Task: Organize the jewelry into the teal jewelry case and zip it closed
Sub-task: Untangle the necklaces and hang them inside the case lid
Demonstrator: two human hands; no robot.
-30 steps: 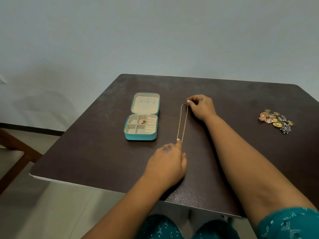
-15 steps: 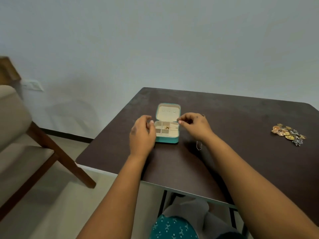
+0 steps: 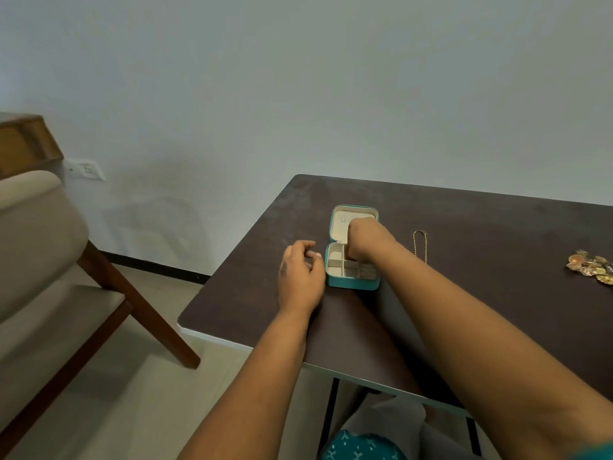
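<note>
Teal case sat open on the table. Our right hand was curled, knuckles up, over its tray; we couldn't tell what it held. Left hand rested just beside the case, fingers loosely curled, empty. Gold chain now lay right of the case, released since 0.5 s ago. Loose jewelry pile was well apart, far right.

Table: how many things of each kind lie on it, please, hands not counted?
Case, teal, open: 1
Chain, gold: 1
Heap of small jewelry, pieces too small to count: 1
Total: 3
</note>
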